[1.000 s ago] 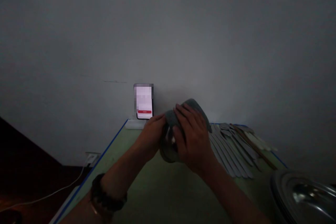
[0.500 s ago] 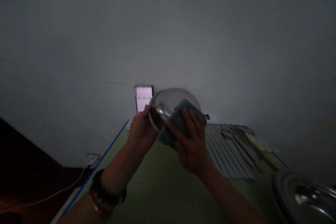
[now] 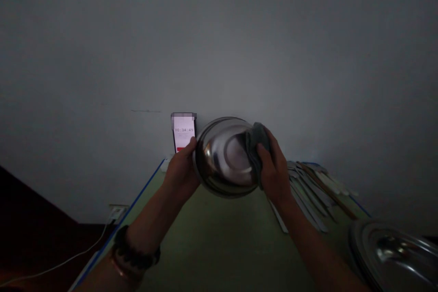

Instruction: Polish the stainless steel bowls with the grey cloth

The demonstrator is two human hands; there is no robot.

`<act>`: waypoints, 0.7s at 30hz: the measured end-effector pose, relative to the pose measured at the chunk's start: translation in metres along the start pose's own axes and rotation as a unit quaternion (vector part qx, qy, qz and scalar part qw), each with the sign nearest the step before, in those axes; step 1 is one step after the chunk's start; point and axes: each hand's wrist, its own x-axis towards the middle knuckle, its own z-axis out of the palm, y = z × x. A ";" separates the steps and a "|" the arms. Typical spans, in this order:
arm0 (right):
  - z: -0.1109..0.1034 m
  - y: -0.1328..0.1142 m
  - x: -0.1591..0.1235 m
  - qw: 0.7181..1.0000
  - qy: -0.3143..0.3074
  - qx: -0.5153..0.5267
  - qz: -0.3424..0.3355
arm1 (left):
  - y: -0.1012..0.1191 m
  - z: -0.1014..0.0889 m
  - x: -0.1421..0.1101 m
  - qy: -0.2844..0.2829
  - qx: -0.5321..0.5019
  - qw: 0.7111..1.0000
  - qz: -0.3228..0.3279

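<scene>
A shiny metal bowl (image 3: 219, 157) is held up above the table, its rounded underside with a ring-shaped base turned towards me. My left hand (image 3: 181, 164) grips its left rim, thumb on the near side. At the right edge of the bowl, my right hand (image 3: 275, 171) is closed on a grey-green cloth (image 3: 257, 146), which is bunched over the rim. The right hand's fingers behind the cloth are partly hidden.
A phone (image 3: 184, 134) showing a timer leans on the wall behind the bowl. Several flat utensils (image 3: 308, 196) lie on the green table (image 3: 219, 246) at right. Metal dishes (image 3: 393, 255) stand at the near right corner. A white cable (image 3: 75, 250) runs from a socket (image 3: 118, 212) at left.
The cloth has moved from the bowl's near outer side to its right rim, now bunched in my right hand. The bowl has tilted so its base faces me.
</scene>
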 end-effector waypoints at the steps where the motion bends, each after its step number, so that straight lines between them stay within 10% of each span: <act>1: 0.001 -0.006 -0.003 0.999 -0.003 -0.025 -0.035 | 0.000 0.001 0.000 -0.002 -0.013 1.000 0.011; 6: 0.020 -0.032 -0.031 0.967 -0.086 -0.165 -0.175 | -0.002 0.006 -0.001 -0.020 -0.068 0.996 0.055; 16: 0.005 0.002 -0.003 0.997 0.037 -0.035 0.062 | -0.010 0.006 -0.005 0.002 0.015 0.999 0.033; 21: 0.006 -0.010 -0.008 0.993 0.022 -0.106 -0.043 | -0.016 0.003 -0.009 -0.009 0.100 0.994 0.049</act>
